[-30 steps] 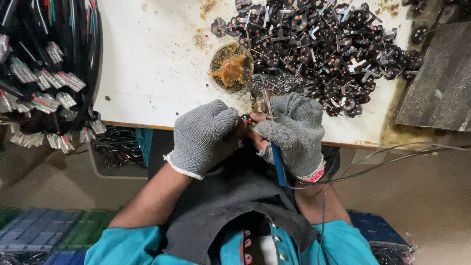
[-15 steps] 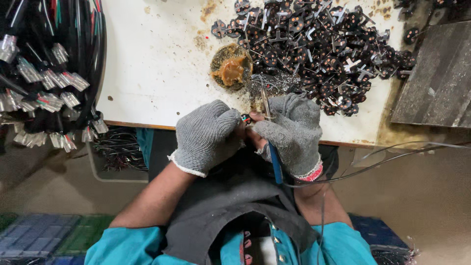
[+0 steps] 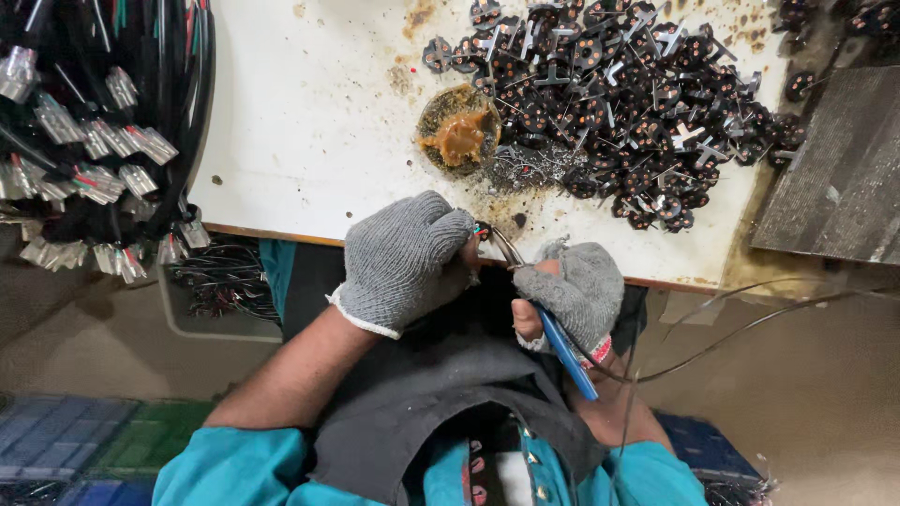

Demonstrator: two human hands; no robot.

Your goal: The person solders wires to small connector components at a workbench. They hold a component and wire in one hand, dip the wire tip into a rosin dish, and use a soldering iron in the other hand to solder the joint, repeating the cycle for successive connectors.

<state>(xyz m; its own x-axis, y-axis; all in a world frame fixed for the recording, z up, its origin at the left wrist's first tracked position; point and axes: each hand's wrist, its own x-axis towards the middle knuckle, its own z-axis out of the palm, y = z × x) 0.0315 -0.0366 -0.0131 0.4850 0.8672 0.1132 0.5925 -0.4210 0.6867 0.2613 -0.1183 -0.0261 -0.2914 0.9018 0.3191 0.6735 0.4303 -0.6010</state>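
Observation:
Both my hands wear grey knit gloves and work at the near edge of a stained white table (image 3: 309, 122). My left hand (image 3: 401, 258) pinches a small part with coloured wires at its fingertips (image 3: 480, 230). My right hand (image 3: 574, 290) grips a blue-handled soldering iron (image 3: 561, 342), whose metal tip (image 3: 506, 248) points at that part. A black cord runs from the iron off to the right. A round tin of brown flux (image 3: 457, 129) sits just beyond my hands.
A large heap of small black round parts with metal pins (image 3: 619, 103) covers the table's far right. Bundles of black cables with silver terminals (image 3: 94, 141) hang at the left. A dark grey board (image 3: 839, 178) lies at the right edge.
My hands have shifted slightly apart and lower, off the table edge. The right hand has dropped and turned, so the iron's tip now meets the part from below right.

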